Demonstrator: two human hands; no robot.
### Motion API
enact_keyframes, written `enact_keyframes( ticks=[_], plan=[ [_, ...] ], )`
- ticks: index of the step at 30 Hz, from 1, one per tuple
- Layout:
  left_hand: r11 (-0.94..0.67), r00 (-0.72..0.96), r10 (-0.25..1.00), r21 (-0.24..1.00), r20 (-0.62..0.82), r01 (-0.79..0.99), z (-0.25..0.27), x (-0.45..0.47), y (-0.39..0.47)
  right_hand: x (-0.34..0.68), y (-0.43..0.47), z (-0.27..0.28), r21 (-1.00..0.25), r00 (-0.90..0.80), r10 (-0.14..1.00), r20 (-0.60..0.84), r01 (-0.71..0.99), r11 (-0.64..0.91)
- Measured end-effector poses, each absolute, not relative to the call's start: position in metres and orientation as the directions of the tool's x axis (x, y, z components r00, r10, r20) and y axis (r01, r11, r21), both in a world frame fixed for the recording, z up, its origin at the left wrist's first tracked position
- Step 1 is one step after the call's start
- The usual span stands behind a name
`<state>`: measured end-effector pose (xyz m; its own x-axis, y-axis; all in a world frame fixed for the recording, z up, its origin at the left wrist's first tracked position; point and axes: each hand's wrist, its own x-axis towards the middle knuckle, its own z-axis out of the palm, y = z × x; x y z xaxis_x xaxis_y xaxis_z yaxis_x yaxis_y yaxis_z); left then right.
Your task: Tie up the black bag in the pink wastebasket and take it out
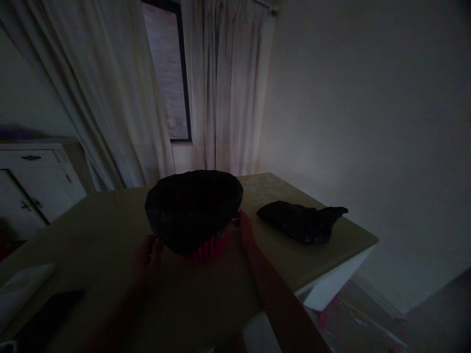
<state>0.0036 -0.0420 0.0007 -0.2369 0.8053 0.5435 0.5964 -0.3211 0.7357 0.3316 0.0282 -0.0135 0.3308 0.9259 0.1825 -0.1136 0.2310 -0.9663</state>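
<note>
Basket (209, 247), pink and heaped with dark cloth (193, 208), sits mid-worktop (110, 215); I keep my left hand (147, 257) and right hand (245, 230) on opposite sides, level for balance, though dimness hides whether the fingers are spread or curled.

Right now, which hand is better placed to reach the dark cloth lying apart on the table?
Right hand: it rests at the pink basket's right side, nearer the dark cloth. The left hand sits across the basket.

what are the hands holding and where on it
Both hands hold the pink basket, heaped with dark cloth: left hand at its left side, right hand at its right side near the rim.
</note>
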Motion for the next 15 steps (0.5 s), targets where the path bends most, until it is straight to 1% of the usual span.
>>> enact_keyframes(
  ticks=[4, 9, 11, 15],
  plan=[
    [-0.270, -0.288, 0.809, 0.760, 0.512, 0.591, 0.0061, 0.0055, -0.0475, 0.3312, 0.0299, -0.0161, -0.968, 0.373, 0.903, 0.213, -0.042, 0.246],
    [-0.289, -0.233, 0.827, 0.742, 0.512, 0.605, 0.0039, 0.0034, -0.0488, 0.3290, 0.0293, -0.0152, -0.965, 0.385, 0.887, 0.255, 0.037, 0.261],
    [-0.280, -0.235, 0.829, 0.740, 0.508, 0.612, 0.0033, 0.0031, -0.0476, 0.3290, 0.0290, -0.0150, -0.962, 0.383, 0.884, 0.268, 0.066, 0.264],
    [-0.265, -0.224, 0.848, 0.750, 0.481, 0.605, 0.0041, 0.0050, -0.0448, 0.3283, 0.0289, -0.0148, -0.966, 0.370, 0.892, 0.258, 0.092, 0.241]
  ],
)
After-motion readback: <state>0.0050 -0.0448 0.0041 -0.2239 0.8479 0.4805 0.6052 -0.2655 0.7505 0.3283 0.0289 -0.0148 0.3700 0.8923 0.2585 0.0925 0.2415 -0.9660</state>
